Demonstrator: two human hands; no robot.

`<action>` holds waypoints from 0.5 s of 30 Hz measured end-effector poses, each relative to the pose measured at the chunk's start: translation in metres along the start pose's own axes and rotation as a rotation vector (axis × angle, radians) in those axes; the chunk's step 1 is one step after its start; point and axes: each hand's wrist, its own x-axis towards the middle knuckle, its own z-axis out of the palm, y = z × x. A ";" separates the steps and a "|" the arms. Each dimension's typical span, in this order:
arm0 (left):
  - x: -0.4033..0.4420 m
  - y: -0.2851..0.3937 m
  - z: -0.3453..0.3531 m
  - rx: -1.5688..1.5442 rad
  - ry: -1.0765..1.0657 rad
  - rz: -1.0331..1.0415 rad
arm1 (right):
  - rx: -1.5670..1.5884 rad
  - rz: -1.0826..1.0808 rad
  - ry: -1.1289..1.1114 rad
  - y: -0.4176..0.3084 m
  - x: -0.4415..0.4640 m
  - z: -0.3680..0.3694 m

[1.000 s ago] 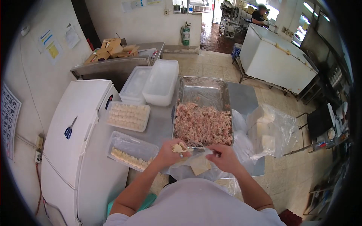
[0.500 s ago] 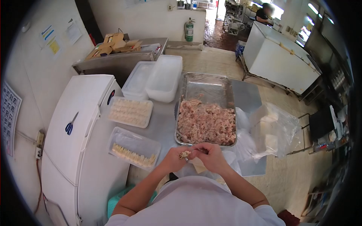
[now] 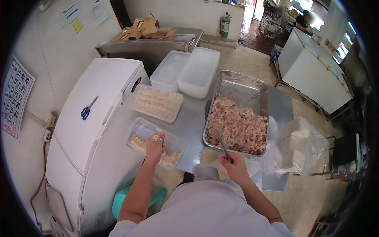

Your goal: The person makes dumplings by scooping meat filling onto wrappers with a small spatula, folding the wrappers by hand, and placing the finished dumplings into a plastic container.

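Observation:
My left hand (image 3: 154,148) is closed around a small wrapped dumpling (image 3: 156,138), over a clear plastic container (image 3: 177,143) with a row of dumplings in it. A ring-like metal glint shows on that hand. In my right hand (image 3: 235,168) is a flat metal blade, like a butter knife or spatula (image 3: 222,144), pointing up and away from me. Its tip overlaps the front of a metal tray (image 3: 260,85) holding a mound of ground meat filling (image 3: 237,124). Below the tray, square dough wrappers (image 3: 209,155) lie on plastic by my right hand.
A container full of dumplings (image 3: 157,102) sits behind the other one. Translucent lidded boxes (image 3: 197,73) stand at the back. Bagged wrapper stacks (image 3: 298,144) lie at right. Scissors (image 3: 89,108) rest on the white fridge (image 3: 106,79). A person (image 3: 303,21) is far off.
My hands have parted: the left moved left with the dumpling to the container, and the right now shows the blade upright near the tray. The view has shifted, moving the scene rightward.

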 end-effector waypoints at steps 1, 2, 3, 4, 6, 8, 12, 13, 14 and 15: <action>0.006 -0.011 -0.006 0.121 0.028 0.002 | 0.004 0.000 -0.009 -0.001 0.000 0.003; 0.011 -0.023 -0.011 0.241 0.054 0.004 | 0.007 -0.002 -0.016 -0.002 0.000 0.006; 0.009 -0.025 -0.013 0.442 0.039 0.051 | 0.011 -0.003 -0.023 -0.003 0.000 0.008; 0.008 -0.028 -0.014 0.643 0.023 0.098 | 0.013 0.013 -0.032 -0.004 0.000 0.010; 0.001 -0.027 -0.014 0.817 -0.012 0.156 | 0.017 0.044 -0.049 -0.005 0.000 0.013; -0.013 -0.020 -0.011 0.760 -0.045 0.178 | -0.010 0.035 -0.060 0.001 0.001 0.015; 0.000 -0.030 -0.022 0.691 -0.315 -0.158 | -0.053 0.022 -0.065 0.012 0.002 0.015; -0.001 -0.029 -0.020 0.754 -0.317 -0.128 | -0.051 0.011 -0.058 0.013 0.003 0.015; -0.004 -0.027 -0.018 0.819 -0.319 -0.097 | -0.049 0.000 -0.050 0.015 0.002 0.015; -0.006 -0.026 -0.014 0.912 -0.315 -0.038 | -0.046 -0.010 -0.042 0.016 0.002 0.015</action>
